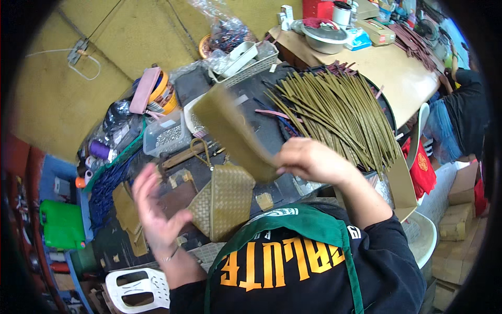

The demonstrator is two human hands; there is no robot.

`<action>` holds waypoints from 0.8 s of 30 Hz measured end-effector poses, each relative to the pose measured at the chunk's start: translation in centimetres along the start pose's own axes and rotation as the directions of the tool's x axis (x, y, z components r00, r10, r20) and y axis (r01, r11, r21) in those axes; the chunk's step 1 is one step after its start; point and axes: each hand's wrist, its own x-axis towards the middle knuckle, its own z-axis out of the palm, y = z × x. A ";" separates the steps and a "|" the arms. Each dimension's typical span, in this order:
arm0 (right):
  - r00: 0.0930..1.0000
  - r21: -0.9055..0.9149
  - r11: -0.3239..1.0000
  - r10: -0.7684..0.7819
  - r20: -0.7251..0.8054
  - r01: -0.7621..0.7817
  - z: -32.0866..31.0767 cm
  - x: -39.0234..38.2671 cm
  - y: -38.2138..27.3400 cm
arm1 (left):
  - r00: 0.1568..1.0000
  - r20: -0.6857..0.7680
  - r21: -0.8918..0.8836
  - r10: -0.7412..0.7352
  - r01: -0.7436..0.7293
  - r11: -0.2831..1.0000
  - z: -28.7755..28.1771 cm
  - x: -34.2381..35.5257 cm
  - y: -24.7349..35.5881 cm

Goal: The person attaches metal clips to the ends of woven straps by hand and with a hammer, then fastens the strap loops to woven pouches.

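My right hand [309,161] pinches the lower corner of a flat olive-brown panel [232,133], raised at a slant over the table and smeared by motion. With fingers spread and nothing in it, my left hand [157,212] hovers on the left, thumb toward a woven pouch [230,201]. That olive pouch has a basket-weave surface and a wrist loop [198,150] at its top; it lies close in front of my body. Left of my left hand are a few flat olive pieces [128,214].
A large heap of olive strips [340,115] fills a round tray at the right. Behind are a clear tub of small metal parts [166,135], a yellow bucket [163,94] with a pink pouch [145,90], and a white basket [246,68]. Another person [463,104] works at far right.
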 end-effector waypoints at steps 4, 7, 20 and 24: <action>0.952 -0.149 0.974 -0.123 0.280 0.170 2.8 -0.4 -1.7 | 0.667 0.733 0.145 0.133 -0.344 0.928 -1.4 3.0 5.0; 0.895 -0.093 0.923 -0.331 0.298 0.373 4.5 -0.2 -4.1 | 0.141 0.890 -0.441 0.434 0.021 0.897 -3.9 7.0 3.4; 0.980 0.073 0.994 -0.068 -0.188 0.083 4.1 -2.0 -1.9 | 0.597 0.800 -0.449 0.059 0.532 0.718 11.0 -0.5 -2.4; 0.891 0.704 0.610 0.447 0.074 -0.365 4.7 -3.4 -1.0 | 0.696 0.696 -0.421 0.176 0.197 0.885 11.5 0.5 -0.7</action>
